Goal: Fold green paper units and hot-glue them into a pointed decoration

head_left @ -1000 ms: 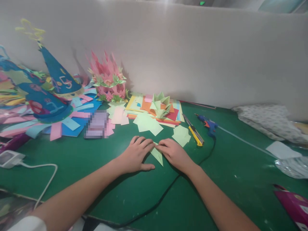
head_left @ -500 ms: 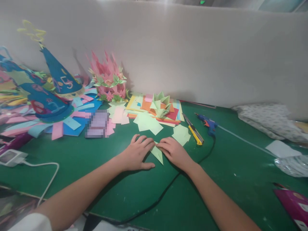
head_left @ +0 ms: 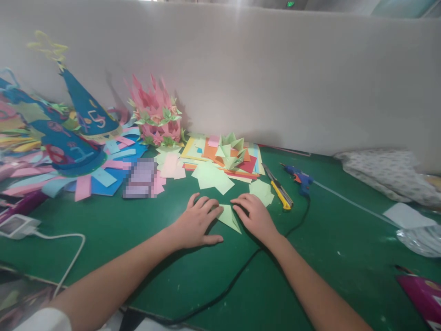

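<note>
A pale green folded piece of paper [head_left: 228, 217] lies on the table between my two hands, its pointed end toward me. My left hand [head_left: 196, 221] rests palm down at its left, fingers spread, the fingertips on the paper's left part and the thumb stretched out on the table. At the paper's right edge is my right hand [head_left: 257, 218], fingers slightly bent and apart, the tips touching or just beside the paper. Just beyond lie loose pale green sheets [head_left: 212, 176] and a smaller green stack [head_left: 262, 192].
A green folded-paper shape [head_left: 230, 152] stands on coloured sheets. To the right lie a yellow utility knife [head_left: 283, 195] and a blue glue gun [head_left: 301, 179], its black cord [head_left: 237, 276] crossing the table. Leftward are a pink paper crown [head_left: 156, 115] and blue cone hats [head_left: 87, 112].
My right hand's fingertips have slid right, from the top of the folded paper to its right edge. The paper's point has swung a little rightward. My left hand stays nearly still.
</note>
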Motion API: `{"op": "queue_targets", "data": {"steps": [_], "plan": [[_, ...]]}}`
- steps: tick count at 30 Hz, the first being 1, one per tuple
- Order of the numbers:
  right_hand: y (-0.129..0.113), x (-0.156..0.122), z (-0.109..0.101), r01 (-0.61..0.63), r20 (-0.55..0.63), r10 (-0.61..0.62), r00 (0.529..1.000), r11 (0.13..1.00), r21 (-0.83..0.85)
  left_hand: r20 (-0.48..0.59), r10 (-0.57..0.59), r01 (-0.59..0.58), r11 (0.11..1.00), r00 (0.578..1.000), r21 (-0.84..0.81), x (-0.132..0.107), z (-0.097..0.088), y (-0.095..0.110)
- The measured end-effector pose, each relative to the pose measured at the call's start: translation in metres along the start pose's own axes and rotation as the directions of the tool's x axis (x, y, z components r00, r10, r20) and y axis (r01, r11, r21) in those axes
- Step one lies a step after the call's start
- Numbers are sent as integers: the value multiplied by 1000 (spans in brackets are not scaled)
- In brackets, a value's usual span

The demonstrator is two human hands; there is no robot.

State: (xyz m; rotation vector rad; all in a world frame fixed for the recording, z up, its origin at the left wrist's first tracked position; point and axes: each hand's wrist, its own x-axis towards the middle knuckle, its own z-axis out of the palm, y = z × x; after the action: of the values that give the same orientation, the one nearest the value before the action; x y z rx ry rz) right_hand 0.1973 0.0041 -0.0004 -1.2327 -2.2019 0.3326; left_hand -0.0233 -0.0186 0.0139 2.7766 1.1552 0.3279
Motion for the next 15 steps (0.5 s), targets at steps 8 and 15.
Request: {"op": "queue_targets", "data": {"steps": [8, 15], "plan": [[-5, 3, 5, -72, 35, 70, 997, 995, 63, 18, 30, -29, 999, 999, -41, 1, 0, 0], [-9, 6, 7, -208, 91, 198, 976, 971, 117, 26, 41, -40, 997, 999, -61, 0, -1, -1]]}}
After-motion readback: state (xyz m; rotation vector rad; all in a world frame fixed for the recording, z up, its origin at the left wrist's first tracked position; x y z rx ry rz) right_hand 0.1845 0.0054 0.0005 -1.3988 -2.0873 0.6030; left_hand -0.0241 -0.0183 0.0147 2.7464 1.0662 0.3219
